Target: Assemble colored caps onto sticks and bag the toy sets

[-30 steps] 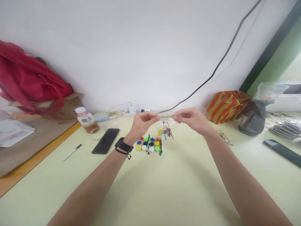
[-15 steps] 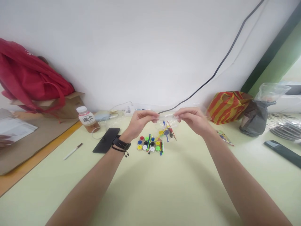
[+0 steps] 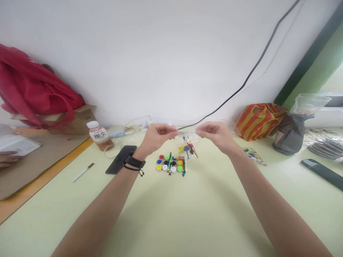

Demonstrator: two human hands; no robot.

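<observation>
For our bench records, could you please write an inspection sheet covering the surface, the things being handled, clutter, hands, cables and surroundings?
Surface: pale green table.
Things handled: transparent bag stretched between the hands; coloured pieces just below, whether inside it is hard to tell; coloured discs nearer the wearer.
Clutter: bottle, phone and pen at left; packet at right.
Hands: left hand and right hand pinch the bag between their fingers.
Cables: black cable along the wall; white cable by the bottle.
Surroundings: red bag at left, striped bag at right; another person's hand far left.
</observation>
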